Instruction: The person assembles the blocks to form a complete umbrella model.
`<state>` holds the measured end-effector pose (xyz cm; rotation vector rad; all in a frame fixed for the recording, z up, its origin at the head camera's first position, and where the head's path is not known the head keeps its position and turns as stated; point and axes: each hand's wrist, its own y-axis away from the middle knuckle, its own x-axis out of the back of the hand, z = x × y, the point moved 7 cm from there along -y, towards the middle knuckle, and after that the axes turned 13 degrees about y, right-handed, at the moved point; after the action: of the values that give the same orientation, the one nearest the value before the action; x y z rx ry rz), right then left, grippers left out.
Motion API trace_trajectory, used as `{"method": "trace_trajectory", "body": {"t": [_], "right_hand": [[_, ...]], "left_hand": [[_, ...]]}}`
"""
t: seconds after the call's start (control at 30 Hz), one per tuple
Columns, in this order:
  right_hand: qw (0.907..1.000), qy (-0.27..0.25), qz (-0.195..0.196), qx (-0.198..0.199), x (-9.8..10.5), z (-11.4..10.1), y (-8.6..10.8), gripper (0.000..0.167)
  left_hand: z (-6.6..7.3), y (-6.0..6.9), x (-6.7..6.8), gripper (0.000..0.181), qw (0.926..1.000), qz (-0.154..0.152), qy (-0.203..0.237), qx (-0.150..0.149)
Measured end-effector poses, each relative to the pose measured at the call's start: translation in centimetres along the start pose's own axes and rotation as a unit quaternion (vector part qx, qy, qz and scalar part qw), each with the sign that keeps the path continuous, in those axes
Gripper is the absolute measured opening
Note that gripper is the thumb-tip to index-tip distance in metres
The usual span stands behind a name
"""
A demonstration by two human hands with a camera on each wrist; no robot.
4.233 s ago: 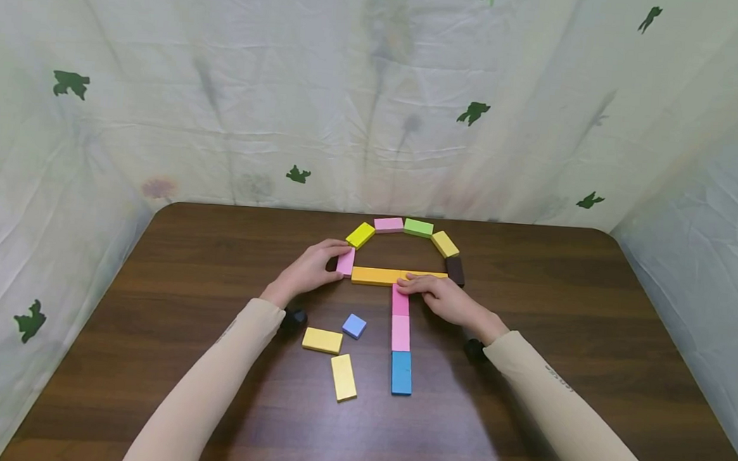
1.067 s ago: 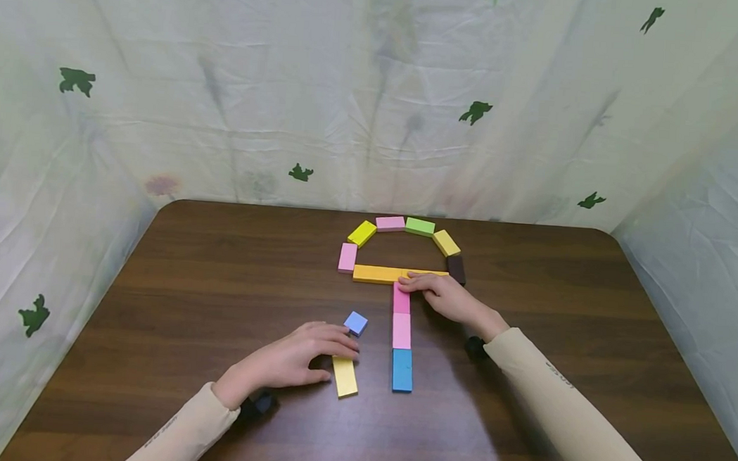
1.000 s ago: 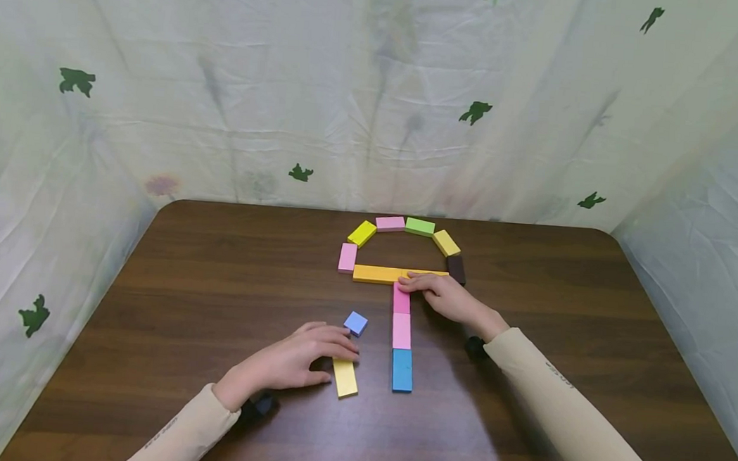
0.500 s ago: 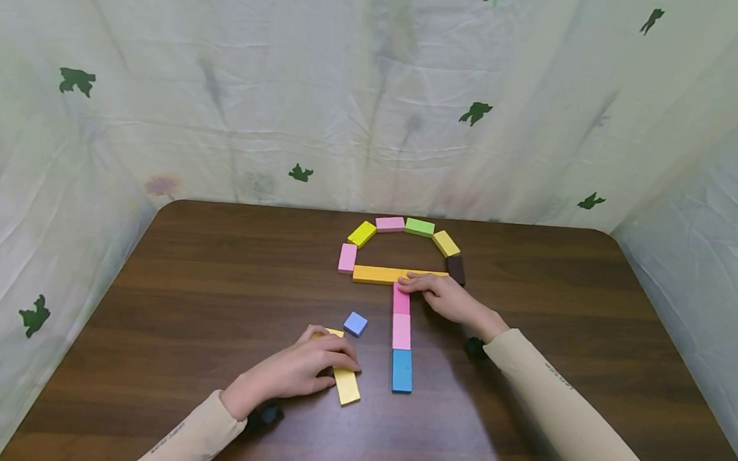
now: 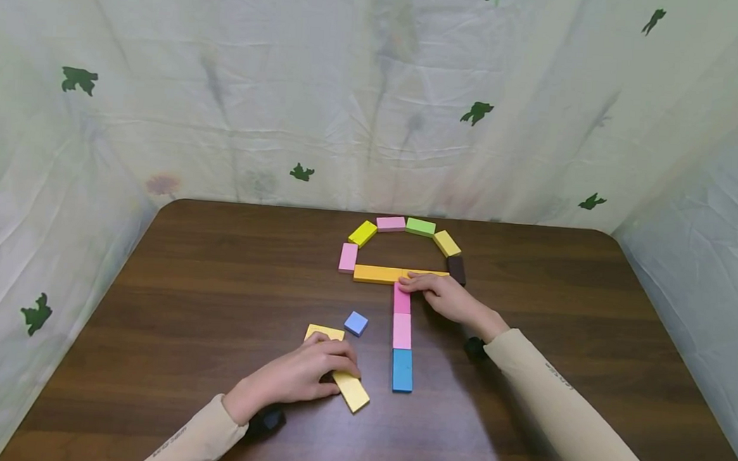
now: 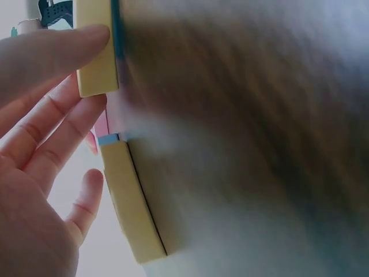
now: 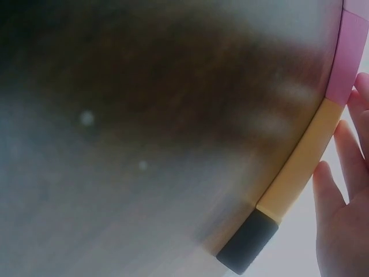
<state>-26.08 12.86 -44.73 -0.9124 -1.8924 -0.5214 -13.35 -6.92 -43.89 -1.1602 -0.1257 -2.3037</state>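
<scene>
My left hand (image 5: 300, 373) pinches a pale yellow block (image 5: 353, 393) between thumb and fingers, as the left wrist view also shows. Another pale yellow block (image 5: 325, 332) lies just beyond the fingers, partly covered by them. A small blue-violet block (image 5: 355, 323) sits a little farther off. My right hand (image 5: 450, 300) rests with extended fingers where an orange bar (image 5: 377, 275) meets a pink block (image 5: 401, 303). Below that, a lighter pink block (image 5: 402, 331) and a blue block (image 5: 402, 371) continue a straight column.
Above the orange bar curves an arch of pink (image 5: 347, 257), yellow (image 5: 362, 233), pink (image 5: 391, 224), green (image 5: 420, 227), pale yellow (image 5: 447, 243) and dark (image 5: 456, 270) blocks. Curtains (image 5: 376, 118) with leaf shapes hang behind the wooden table (image 5: 214, 277).
My left hand has come from the arch's left pink block down to the pale yellow blocks. It has turned the nearer one, whose near end swung right. My right hand stays put.
</scene>
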Motion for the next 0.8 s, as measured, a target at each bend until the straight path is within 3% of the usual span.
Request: {"method": "trace_trajectory", "body": {"t": [0.27,0.5,0.8], "right_hand": [[1.0,-0.001,0.004,0.005,0.1,-0.2,0.0,0.042],[1.0,-0.006,0.003,0.001,0.1,-0.1,0.1,0.042],[0.9999,-0.006,0.006,0.01,0.2,-0.4,0.0,0.042]], "left_hand": [[0.9,-0.2,-0.6,0.024,0.9998,-0.001,0.018,0.006],[1.3,-0.3,-1.5,0.027,0.9999,0.012,0.003,-0.004],[1.8,-0.5,-2.2,0.031,0.9998,0.001,0.002,0.019]]}}
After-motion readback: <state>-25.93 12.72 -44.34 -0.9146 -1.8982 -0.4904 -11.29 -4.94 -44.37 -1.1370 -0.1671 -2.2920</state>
